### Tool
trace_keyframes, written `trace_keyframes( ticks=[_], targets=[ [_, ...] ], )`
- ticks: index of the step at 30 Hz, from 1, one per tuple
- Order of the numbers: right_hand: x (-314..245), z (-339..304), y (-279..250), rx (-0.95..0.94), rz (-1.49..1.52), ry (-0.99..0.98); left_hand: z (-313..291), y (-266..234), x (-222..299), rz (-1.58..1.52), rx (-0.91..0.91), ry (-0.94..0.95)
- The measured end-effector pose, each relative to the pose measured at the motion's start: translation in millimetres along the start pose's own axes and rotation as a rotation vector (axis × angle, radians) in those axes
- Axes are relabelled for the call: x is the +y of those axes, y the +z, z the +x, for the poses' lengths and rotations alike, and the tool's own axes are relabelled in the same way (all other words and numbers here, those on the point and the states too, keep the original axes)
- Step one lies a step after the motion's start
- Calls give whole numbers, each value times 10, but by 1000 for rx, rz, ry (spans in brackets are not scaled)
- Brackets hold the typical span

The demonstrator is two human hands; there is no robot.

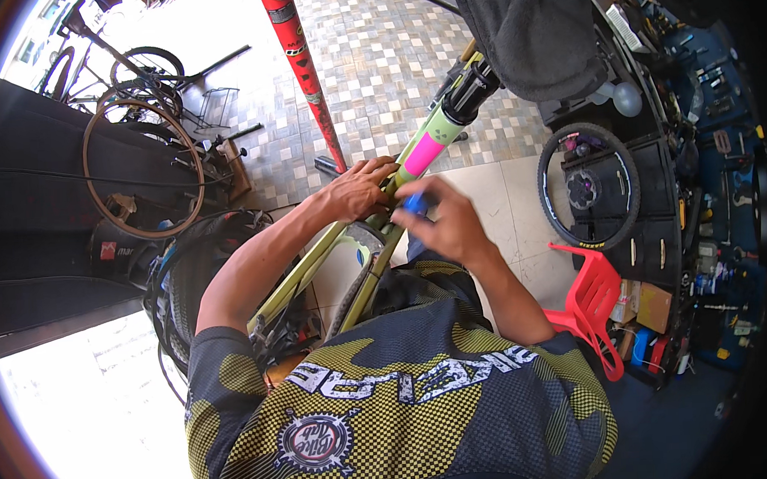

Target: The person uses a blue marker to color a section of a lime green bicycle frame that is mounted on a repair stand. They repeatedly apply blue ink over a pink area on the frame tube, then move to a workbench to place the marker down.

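A light green bicycle frame [285, 302] with a bright pink band [428, 154] on one tube slants in front of me. My left hand [356, 191] is closed over the frame tubes just below the pink band, its fingertips partly hidden. Beside it, my right hand [453, 226] is closed on a small blue object [418, 204] against the same part of the frame. Motion blurs this hand, and I cannot make out the blue object's kind. The frame's rear tyre [340, 314] shows between the tubes near my chest.
A red post [302, 76] rises beyond my left hand. A dark grey cloth [525, 41] hangs at the upper right. To the right are a loose wheel [544, 185], a red plastic chair [587, 295] and a tool wall [727, 173]. A bare rim [89, 171] and bicycles stand left.
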State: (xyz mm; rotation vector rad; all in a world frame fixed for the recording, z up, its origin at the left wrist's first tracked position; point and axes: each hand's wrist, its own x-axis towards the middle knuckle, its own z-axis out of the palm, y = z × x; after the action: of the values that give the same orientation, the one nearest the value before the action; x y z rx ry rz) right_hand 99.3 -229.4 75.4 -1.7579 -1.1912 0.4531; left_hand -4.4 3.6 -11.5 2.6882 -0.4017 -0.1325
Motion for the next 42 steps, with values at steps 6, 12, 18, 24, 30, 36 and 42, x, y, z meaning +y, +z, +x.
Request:
trace_keyframes(
  ticks=[6, 12, 18, 24, 30, 36, 42],
  targets=[
    [295, 67, -3, 204, 213, 285, 15, -82, 65, -16, 9, 2],
    [-226, -189, 115, -47, -202, -273, 19, 46, 18, 0, 101, 15],
    [216, -47, -59, 127, 138, 187, 18, 23, 65, -66, 85, 4],
    [66, -69, 93, 175, 99, 112, 35, 12, 37, -30, 73, 21],
    [-196, -159, 116, 22, -165, -225, 4, 34, 32, -47, 109, 13],
    [388, 103, -133, 239, 125, 204, 46, 17, 21, -42, 77, 17],
    [-232, -191, 157, -102, -262, -376, 24, 26, 43, -39, 59, -7]
  ],
)
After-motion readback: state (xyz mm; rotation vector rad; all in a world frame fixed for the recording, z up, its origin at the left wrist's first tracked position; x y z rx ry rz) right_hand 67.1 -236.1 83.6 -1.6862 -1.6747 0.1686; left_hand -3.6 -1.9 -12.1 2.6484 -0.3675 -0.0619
